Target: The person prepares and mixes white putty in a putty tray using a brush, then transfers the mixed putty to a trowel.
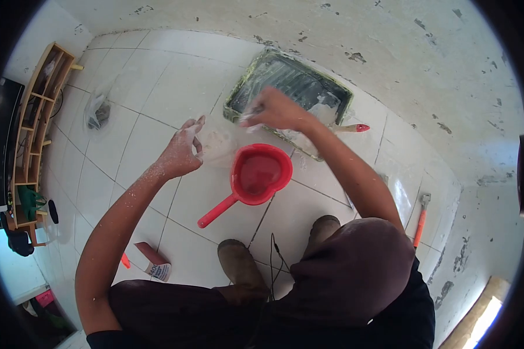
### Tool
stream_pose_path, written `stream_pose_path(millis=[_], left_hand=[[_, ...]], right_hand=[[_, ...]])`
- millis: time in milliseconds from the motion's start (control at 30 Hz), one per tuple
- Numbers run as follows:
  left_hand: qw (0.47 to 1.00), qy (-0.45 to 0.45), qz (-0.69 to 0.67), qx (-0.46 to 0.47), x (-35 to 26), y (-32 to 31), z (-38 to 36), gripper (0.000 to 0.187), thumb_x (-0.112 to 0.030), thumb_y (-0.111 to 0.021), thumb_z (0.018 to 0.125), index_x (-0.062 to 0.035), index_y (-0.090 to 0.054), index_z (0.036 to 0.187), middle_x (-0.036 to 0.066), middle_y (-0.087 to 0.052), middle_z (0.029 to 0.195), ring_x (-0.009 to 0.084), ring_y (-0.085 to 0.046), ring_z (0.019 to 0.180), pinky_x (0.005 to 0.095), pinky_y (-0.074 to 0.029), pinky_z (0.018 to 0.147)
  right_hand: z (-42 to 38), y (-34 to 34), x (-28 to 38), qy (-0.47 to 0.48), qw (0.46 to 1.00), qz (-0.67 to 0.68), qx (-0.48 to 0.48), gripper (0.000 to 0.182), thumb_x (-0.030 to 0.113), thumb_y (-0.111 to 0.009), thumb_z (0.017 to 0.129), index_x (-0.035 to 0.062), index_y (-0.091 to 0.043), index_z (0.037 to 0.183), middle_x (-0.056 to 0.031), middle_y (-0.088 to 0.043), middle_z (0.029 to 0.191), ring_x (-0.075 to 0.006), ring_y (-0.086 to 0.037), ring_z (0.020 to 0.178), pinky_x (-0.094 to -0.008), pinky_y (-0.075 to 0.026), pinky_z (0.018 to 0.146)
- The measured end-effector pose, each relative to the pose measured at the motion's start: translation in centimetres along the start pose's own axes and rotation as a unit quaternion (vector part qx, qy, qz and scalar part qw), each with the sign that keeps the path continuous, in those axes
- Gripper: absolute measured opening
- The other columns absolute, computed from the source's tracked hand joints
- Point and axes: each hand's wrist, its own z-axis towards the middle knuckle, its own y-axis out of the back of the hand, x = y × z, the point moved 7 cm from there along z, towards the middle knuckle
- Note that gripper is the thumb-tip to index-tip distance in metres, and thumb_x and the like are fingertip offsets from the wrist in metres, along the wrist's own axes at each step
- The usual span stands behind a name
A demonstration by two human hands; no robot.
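Person crouching, both bare hands over the white tiled floor (163, 81). Left hand (183, 151) is left of centre, thumb and index bent toward each other in a ring, white powder on fingers and forearm; can't tell if it pinches any plastic. Right hand (273, 110) is farther off, in front of the paint tray (297, 78), fingers curled inward, motion-blurred, white at the fingertips; can't tell what it grips.

Clear plastic bag (217, 142) with whitish contents sits between the hands, just beside the left one, edges hard to make out. Red heart-shaped dipper (237, 188) is on the floor nearer than the right hand, handle pointing near-left, some liquid (262, 171) in it. Tray is at the far side by the wall (402, 75), dark ribbed base, whitish smears. Brush (352, 128) rests at the tray's right edge, red-tipped handle pointing right.

Right side: orange-handled tool (420, 224) near the wall. Near left: curled brown-backed sheet (154, 259) with printing. Far left: another clear bag (99, 113), something dark inside, and a wooden shelf unit (39, 125) beyond. Black cable (273, 256) lies between the two boots (239, 264). Wall paint chipped in patches.
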Motion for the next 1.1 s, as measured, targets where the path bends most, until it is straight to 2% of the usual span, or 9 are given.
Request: stream_pose_path(millis=[133,267,367,433,533,767,933,1067,1100], left_hand=[[1.000,-0.004,0.005,-0.003,-0.2,0.2,0.1,0.088,0.009,-0.066,0.072,0.0043,-0.040,0.155,0.020,-0.047,0.152,0.0176,-0.069,0.090,0.0277,-0.056,0.065],[1.000,-0.018,0.005,-0.007,0.0,0.0,0.8,0.088,0.009,-0.067,0.071,0.0053,-0.040,0.155,0.022,-0.047,0.152,0.0183,-0.069,0.089,0.0284,-0.056,0.066],[0.997,-0.067,0.026,-0.033,-0.3,-0.1,1.6,0.089,0.009,-0.067,0.070,0.0071,-0.040,0.155,0.023,-0.046,0.153,0.0189,-0.068,0.087,0.0291,-0.057,0.067],[0.999,-0.036,0.015,-0.004,-1.9,0.2,1.3,0.086,0.008,-0.062,0.072,0.0135,-0.037,0.153,0.028,-0.058,0.131,0.0307,-0.069,0.103,0.0379,-0.048,0.105],[0.997,-0.046,0.057,-0.003,-1.1,-0.3,1.9,0.086,0.007,-0.062,0.071,0.0140,-0.037,0.153,0.029,-0.058,0.133,0.0347,-0.065,0.116,0.0381,-0.046,0.109],[0.998,-0.056,0.034,-0.012,-1.3,-0.1,1.5,0.087,0.007,-0.063,0.070,0.0148,-0.037,0.152,0.029,-0.058,0.131,0.0371,-0.061,0.123,0.0381,-0.044,0.111],[0.999,-0.022,0.024,0.007,-1.3,0.1,1.2,0.086,0.007,-0.063,0.069,0.0161,-0.038,0.151,0.028,-0.058,0.131,0.0335,-0.068,0.110,0.0377,-0.048,0.105],[0.998,-0.043,0.037,-0.018,-0.4,0.3,1.3,0.085,0.007,-0.063,0.069,0.0167,-0.039,0.150,0.027,-0.057,0.130,0.0285,-0.071,0.099,0.0363,-0.050,0.100],[0.998,-0.048,0.043,-0.020,-0.3,0.4,1.3,0.085,0.007,-0.062,0.069,0.0169,-0.039,0.150,0.027,-0.057,0.131,0.0283,-0.071,0.098,0.0358,-0.051,0.099]], right_hand=[[-5.5,5.2,-2.4,-0.087,0.995,-0.052,0.007,0.036,0.026,-0.088,0.073,-0.0053,-0.076,0.088,-0.0261,-0.070,0.077,-0.0367,-0.073,0.077,-0.0425,-0.056,0.075],[-9.9,6.3,-5.2,-0.103,0.989,-0.105,-0.013,0.030,0.023,-0.086,0.079,-0.0025,-0.079,0.091,-0.0235,-0.071,0.081,-0.0336,-0.071,0.080,-0.0402,-0.054,0.077],[-12.1,5.1,-6.2,-0.081,0.982,-0.168,-0.002,0.027,0.015,-0.080,0.080,-0.0050,-0.076,0.098,-0.0279,-0.072,0.096,-0.0414,-0.071,0.098,-0.0461,-0.056,0.087],[-13.3,4.2,-7.5,-0.112,0.975,-0.193,0.012,0.026,0.003,-0.069,0.081,-0.0053,-0.073,0.106,-0.0281,-0.070,0.104,-0.0438,-0.065,0.108,-0.0474,-0.053,0.094],[-13.8,3.3,-8.9,-0.150,0.972,-0.167,0.069,0.032,-0.006,-0.060,0.079,-0.0064,-0.070,0.109,-0.0284,-0.068,0.108,-0.0455,-0.061,0.112,-0.0480,-0.052,0.097],[-14.5,4.5,-9.6,-0.143,0.974,-0.177,0.002,0.033,-0.009,-0.058,0.076,-0.0072,-0.072,0.107,-0.0304,-0.069,0.104,-0.0457,-0.064,0.107,-0.0487,-0.053,0.094],[-14.8,5.2,-8.1,-0.085,0.980,-0.123,-0.132,0.027,-0.004,-0.066,0.078,-0.0032,-0.077,0.103,-0.0294,-0.072,0.095,-0.0454,-0.070,0.095,-0.0484,-0.055,0.091],[-15.1,2.6,-10.6,-0.125,0.983,-0.114,-0.073,0.028,-0.002,-0.066,0.081,-0.0032,-0.076,0.107,-0.0289,-0.072,0.099,-0.0454,-0.070,0.093,-0.0474,-0.055,0.091],[-15.3,4.0,-8.6,-0.085,0.982,-0.103,-0.133,0.029,-0.002,-0.066,0.081,-0.0036,-0.076,0.108,-0.0299,-0.072,0.099,-0.0457,-0.070,0.092,-0.0470,-0.056,0.089]])
